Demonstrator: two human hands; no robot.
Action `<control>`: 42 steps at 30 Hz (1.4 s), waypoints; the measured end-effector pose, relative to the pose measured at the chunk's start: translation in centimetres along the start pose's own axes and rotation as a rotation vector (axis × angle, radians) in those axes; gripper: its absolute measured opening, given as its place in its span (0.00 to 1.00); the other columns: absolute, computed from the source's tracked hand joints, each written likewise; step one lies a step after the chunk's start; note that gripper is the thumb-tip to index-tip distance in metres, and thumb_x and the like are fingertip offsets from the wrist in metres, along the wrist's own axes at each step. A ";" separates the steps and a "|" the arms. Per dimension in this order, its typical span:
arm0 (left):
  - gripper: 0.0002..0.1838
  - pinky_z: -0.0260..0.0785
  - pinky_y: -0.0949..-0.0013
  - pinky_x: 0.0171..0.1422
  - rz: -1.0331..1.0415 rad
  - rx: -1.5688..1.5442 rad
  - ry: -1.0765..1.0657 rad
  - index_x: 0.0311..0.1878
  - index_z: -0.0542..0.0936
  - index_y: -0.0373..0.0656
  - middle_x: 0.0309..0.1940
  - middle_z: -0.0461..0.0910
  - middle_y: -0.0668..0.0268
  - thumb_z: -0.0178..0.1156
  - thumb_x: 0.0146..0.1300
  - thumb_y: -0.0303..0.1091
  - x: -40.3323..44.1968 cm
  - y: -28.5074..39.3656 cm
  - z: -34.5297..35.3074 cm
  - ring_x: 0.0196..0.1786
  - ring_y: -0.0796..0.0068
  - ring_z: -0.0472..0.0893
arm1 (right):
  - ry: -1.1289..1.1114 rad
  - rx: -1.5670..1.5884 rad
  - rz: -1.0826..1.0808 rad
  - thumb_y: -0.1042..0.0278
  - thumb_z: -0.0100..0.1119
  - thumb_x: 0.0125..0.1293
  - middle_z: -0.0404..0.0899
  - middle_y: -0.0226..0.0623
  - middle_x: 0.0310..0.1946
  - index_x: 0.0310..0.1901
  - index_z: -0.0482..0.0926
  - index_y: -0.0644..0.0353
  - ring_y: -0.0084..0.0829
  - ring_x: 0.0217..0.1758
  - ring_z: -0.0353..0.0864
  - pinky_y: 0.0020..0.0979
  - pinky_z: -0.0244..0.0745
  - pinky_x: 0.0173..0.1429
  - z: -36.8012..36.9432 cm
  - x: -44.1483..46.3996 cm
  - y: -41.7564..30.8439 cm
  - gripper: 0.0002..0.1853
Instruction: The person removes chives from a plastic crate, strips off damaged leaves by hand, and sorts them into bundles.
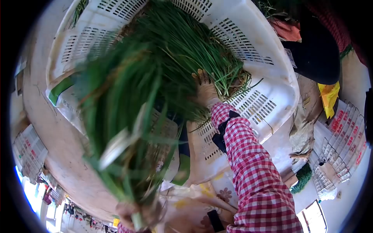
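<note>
- In the head view, a white basket (254, 25) with slotted walls takes up the upper middle and serves as landmark here.
- The left hand (140, 213), blurred, is near the camera, short of the basket's near edge; its fingers are closed around the stem end of a bunch of green leaves (112, 112).
- That bunch, also blurred, fans out away from the hand and covers the near left part of the basket from sight.
- The right hand (206, 91) reaches inside the basket, its dirty fingertips slightly apart at a heap of green leaves (182, 39); I cannot tell whether they grip any.
- The heap lies within the basket, along its far side and towards the right wall.
- A red-and-white checked sleeve (258, 167), with a dark strap (222, 134) near the wrist, crosses the basket's near right edge.
- Nearer than the basket is flower-patterned cloth (223, 194).
- Right of the basket are a yellow packet (329, 97) and, beyond that, clear packs with red print (345, 128).
</note>
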State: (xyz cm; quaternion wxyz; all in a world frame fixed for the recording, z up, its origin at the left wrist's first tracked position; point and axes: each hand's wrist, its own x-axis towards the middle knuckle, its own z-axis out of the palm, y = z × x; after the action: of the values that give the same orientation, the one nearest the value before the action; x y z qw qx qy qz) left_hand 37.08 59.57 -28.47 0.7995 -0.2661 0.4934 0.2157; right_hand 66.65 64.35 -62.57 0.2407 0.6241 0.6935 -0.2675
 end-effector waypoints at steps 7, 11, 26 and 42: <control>0.15 0.64 0.68 0.31 0.081 -0.082 0.136 0.27 0.71 0.41 0.25 0.72 0.63 0.57 0.54 0.45 -9.6 -0.3 -1.7 0.28 0.69 0.72 | -0.124 -0.030 -0.009 0.27 0.48 0.55 0.32 0.50 0.73 0.72 0.37 0.58 0.48 0.76 0.29 0.52 0.29 0.74 -4.3 -1.8 -0.4 0.56; 0.15 0.63 0.67 0.30 0.165 -0.117 0.115 0.26 0.71 0.41 0.25 0.73 0.62 0.57 0.54 0.44 -14.8 -1.4 -2.3 0.27 0.69 0.71 | -0.151 -0.067 0.007 0.39 0.52 0.59 0.49 0.53 0.69 0.70 0.46 0.58 0.48 0.71 0.50 0.50 0.51 0.69 -8.6 -6.5 -0.2 0.46; 0.14 0.68 0.68 0.30 0.214 0.597 -0.081 0.31 0.78 0.32 0.21 0.75 0.61 0.57 0.54 0.37 -25.3 -1.2 -4.1 0.25 0.69 0.75 | -0.188 0.380 0.169 0.52 0.53 0.60 0.76 0.53 0.49 0.59 0.68 0.55 0.53 0.51 0.75 0.44 0.70 0.56 -19.4 -38.1 0.8 0.27; 0.23 0.73 0.65 0.39 0.670 1.976 0.200 0.49 0.72 0.38 0.35 0.82 0.58 0.65 0.47 0.30 -34.9 0.3 -9.1 0.38 0.69 0.81 | 0.820 0.907 -0.088 0.58 0.52 0.68 0.76 0.43 0.52 0.60 0.69 0.65 0.31 0.47 0.80 0.29 0.74 0.53 -46.4 -51.9 -5.4 0.24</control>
State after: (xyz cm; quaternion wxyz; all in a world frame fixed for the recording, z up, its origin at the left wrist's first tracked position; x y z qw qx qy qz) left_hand 16.12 51.16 -0.35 0.5160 0.6390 0.5623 -0.0957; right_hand 66.76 56.86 6.82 -0.3465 0.6873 0.5718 -0.2839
